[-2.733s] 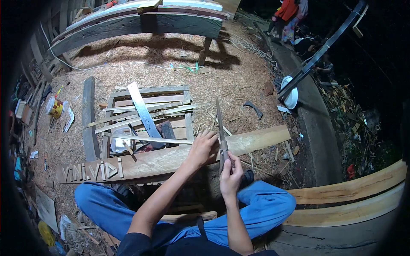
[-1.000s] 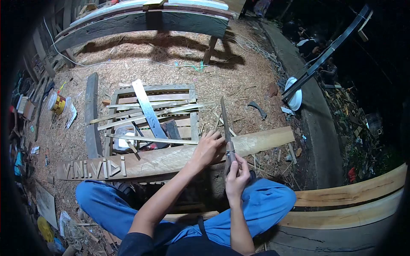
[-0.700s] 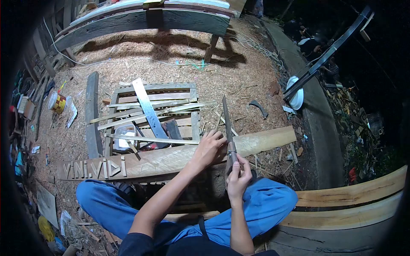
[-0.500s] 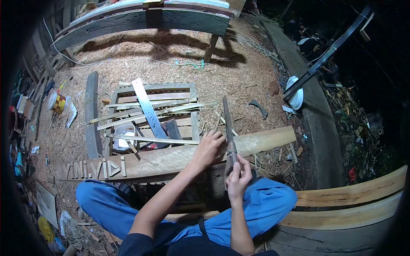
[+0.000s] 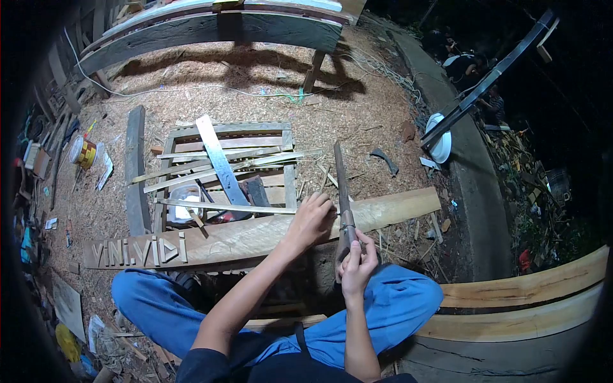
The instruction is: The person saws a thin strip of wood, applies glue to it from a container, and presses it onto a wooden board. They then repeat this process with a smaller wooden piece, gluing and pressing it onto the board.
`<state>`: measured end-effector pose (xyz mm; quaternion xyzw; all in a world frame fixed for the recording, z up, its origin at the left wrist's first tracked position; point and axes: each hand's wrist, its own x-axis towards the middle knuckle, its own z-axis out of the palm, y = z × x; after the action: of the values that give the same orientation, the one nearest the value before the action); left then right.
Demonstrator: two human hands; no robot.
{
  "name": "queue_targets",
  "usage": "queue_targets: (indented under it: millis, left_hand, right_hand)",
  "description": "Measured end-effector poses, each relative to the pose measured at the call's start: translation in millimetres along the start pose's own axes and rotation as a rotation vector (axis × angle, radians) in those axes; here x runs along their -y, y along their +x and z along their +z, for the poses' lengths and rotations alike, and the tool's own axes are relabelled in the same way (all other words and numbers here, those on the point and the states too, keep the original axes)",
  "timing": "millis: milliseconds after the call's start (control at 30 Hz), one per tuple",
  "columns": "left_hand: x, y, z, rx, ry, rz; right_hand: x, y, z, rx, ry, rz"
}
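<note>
A long, dark machete (image 5: 342, 182) points away from me across the plank. My right hand (image 5: 359, 265) is closed around its handle near my knee. Just left of the blade, my left hand (image 5: 312, 220) rests over the plank with its fingers curled inward; whatever they pinch is hidden. The pale wooden plank (image 5: 249, 239) lies across in front of my legs. At its left end, raised wooden letters (image 5: 139, 251) read "VINI.VIDI", and faint outlines mark the wood to their right.
Ahead, a slatted wooden pallet (image 5: 288, 166) carries a metal ruler (image 5: 218, 156), thin wood strips and a plastic tub (image 5: 185, 203). A workbench (image 5: 191, 38) stands beyond. Long boards (image 5: 523, 287) lie at right. A white basin (image 5: 439, 142) sits by the concrete edge. People are in the dark background.
The view has shifted very slightly. My left hand has turned a little over the plank beside the blade; the machete and my right hand stay nearly where they were.
</note>
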<state>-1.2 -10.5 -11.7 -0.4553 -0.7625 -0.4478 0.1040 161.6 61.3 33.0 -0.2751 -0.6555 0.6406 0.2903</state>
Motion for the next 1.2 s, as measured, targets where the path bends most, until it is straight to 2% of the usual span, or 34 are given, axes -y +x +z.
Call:
queue_targets:
  millis: [300, 400, 467, 733, 867, 933, 1000, 1100, 1167, 1200]
  left_hand:
    - [-2.0, 0.1, -1.1, -0.013, -0.047, -0.023]
    - [-1.4, 0.5, -0.6, -0.006, -0.048, -0.028]
    - [3.7, -1.9, 5.6, -0.024, -0.02, -0.022]
    - [-1.1, -2.1, 9.0, -0.033, 0.018, -0.108]
    - [-0.2, -2.0, 10.9, -0.019, 0.036, -0.115]
    - [-1.7, -1.9, 9.6, -0.02, 0.052, -0.089]
    - [-1.4, 0.5, 6.7, -0.034, 0.015, -0.056]
    - [-1.5, 0.0, 3.8, -0.029, 0.028, -0.054]
    - [-0.2, 0.7, 4.1, -0.032, 0.032, -0.029]
    - [0.1, 1.9, 4.7, -0.033, 0.03, -0.029]
  right_hand:
    - [-4.0, 0.9, 2.0, 0.002, -0.019, 0.008]
    - [-19.0, 7.2, -1.3, 0.014, -0.131, -0.004]
    - [-41.2, 15.3, -3.9, 0.036, -0.125, -0.206]
    - [-38.4, 9.3, -7.3, 0.062, -0.315, -0.294]
    - [-1.8, -33.5, -25.6, 0.069, -0.208, -0.192]
    - [40.2, -49.1, -39.9, 0.069, -0.081, 0.237]
    - [16.3, -52.4, -35.7, 0.004, -0.02, 0.1]
    - [-4.4, -63.9, -32.4, -0.003, -0.006, 0.088]
    - [-31.1, -57.2, -39.9, 0.003, -0.193, -0.173]
    - [-23.7, -56.4, -40.4, 0.002, -0.195, -0.174]
